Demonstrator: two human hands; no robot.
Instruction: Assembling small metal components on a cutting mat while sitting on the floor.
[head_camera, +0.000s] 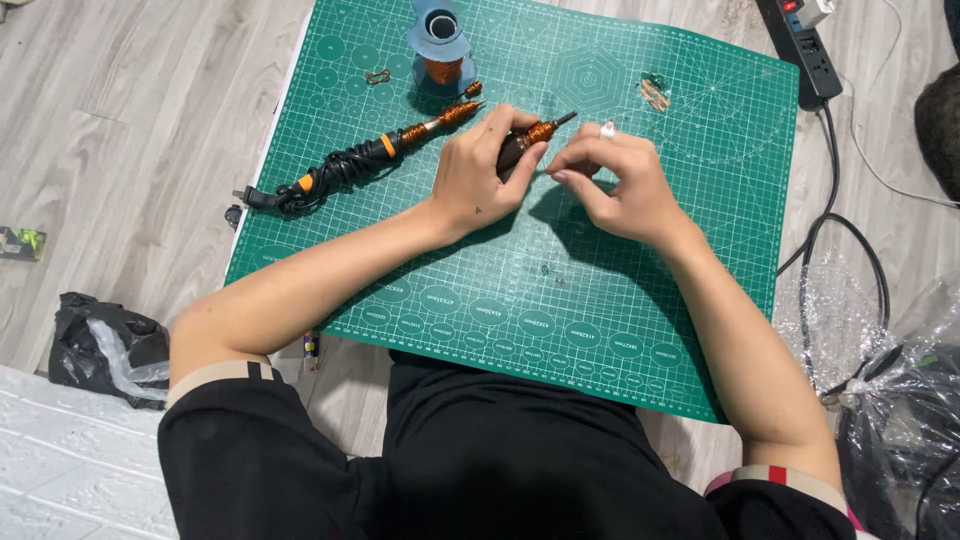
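My left hand (480, 170) is closed around a dark pen-shaped tool (532, 136) with an orange collar and a thin metal tip that points up and right. Right beside it, my right hand (615, 180) has its fingers pinched together at the tool's handle; a ring shows on one finger. Both hands rest over the middle of a green cutting mat (560, 290). What the right fingers pinch is too small to see.
A second orange-and-black tool with a coiled cord (350, 165) lies at the mat's upper left. A blue spool of copper wire (438, 45) stands at the top. Small parts (655, 92) lie upper right. A black power strip (805, 45) and plastic bags (890, 390) are at the right.
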